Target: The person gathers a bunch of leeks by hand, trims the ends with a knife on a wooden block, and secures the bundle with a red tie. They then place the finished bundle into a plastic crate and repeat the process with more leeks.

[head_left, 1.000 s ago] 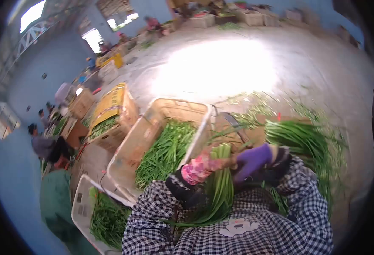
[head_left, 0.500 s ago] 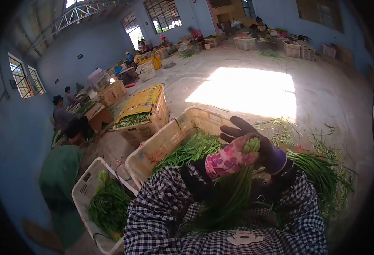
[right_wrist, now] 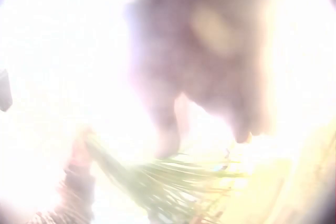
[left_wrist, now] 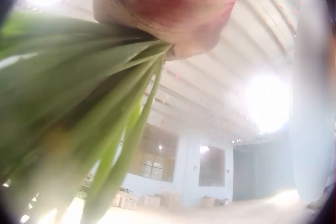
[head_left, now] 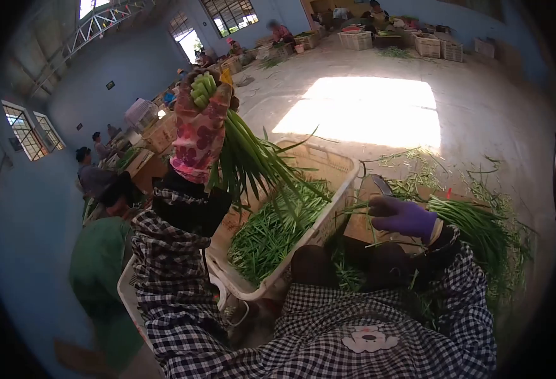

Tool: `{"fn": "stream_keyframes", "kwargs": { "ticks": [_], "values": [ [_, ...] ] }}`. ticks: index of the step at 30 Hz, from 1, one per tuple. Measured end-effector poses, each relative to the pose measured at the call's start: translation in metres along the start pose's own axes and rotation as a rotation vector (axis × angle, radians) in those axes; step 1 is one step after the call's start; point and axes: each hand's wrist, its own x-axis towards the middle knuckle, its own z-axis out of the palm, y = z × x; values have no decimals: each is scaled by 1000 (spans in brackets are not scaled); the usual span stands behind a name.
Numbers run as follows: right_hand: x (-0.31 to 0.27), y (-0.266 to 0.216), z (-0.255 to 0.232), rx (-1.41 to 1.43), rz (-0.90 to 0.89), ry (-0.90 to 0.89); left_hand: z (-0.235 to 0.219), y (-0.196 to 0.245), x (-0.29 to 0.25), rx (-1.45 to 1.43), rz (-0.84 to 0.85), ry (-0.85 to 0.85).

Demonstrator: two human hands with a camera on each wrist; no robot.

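Observation:
My left hand [head_left: 202,126], in a pink floral glove, is raised and grips a bunch of long green leafy stalks [head_left: 249,151] near the cut ends. These pale ends [head_left: 203,90] point up, while the leaves hang down to the right over a crate [head_left: 338,215] of loose greens [head_left: 274,234]. Flat leaves [left_wrist: 79,103] fill much of the left wrist view. My right hand [head_left: 401,218], in a purple glove with dark fingers, is apart from the bunch with its fingers extended. Beside it lies a larger pile of stalks [head_left: 474,221]. The right wrist view is badly overexposed.
A curved blade [head_left: 381,185] lies just beyond my right hand, near scattered trimmings [head_left: 417,170]. A second crate [head_left: 129,297] stands at lower left, next to a green-covered object [head_left: 104,278]. Other people [head_left: 91,170] sit along the wall among crates.
My left hand has lifted the bunch from in front of my body up and left, over the crate. My right hand, beside the bunch earlier, is now apart from it. The head view has shifted.

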Motion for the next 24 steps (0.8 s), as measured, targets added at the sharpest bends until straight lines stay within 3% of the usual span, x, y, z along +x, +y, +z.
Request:
{"fn": "stream_keyframes", "kwargs": {
  "ticks": [1,2,4,5,6,7,9,10,13,15,16,17,18,19,20,22,24],
  "values": [
    [-8,-54,7,-91,-125,124,14,-7,-4,-205,56,-48],
    [-2,-70,12,-122,-349,200,31,-11,-8,-226,43,-76],
    [7,-107,32,-84,-638,302,72,-21,-16,67,403,-125],
    [25,-110,41,-170,-871,416,98,-22,-22,-127,400,-117],
    [32,-116,48,-240,-1033,556,113,-13,-28,-355,263,-223],
    [47,-121,57,-100,-1102,491,131,1,-36,-405,317,-277],
    [62,-108,58,37,-1317,797,149,7,-37,-489,271,-302],
    [63,-95,53,40,-1171,853,156,7,-36,-514,251,-283],
    [41,-79,32,-10,-1105,983,181,13,-41,-506,207,-186],
    [21,-69,-3,-332,-907,1076,190,4,-35,-876,67,-364],
    [14,-59,-33,-396,-981,1023,205,-3,-34,-882,56,-362],
    [-6,-56,-57,-553,-986,1093,222,-11,-34,-971,47,-399],
    [-28,-51,-84,-768,-805,1115,244,-23,-39,-933,10,-310],
    [-55,-55,-110,-1031,-716,1093,266,-35,-44,-892,-30,-224],
    [-75,-51,-134,-1222,-521,1026,297,-44,-54,-837,-252,-76],
    [-111,-34,-173,-1448,-333,869,365,-96,-101,-1113,-232,-105],
    [-123,8,-192,-1495,-73,733,405,-141,-159,-648,-120,-234]
  ]
}}
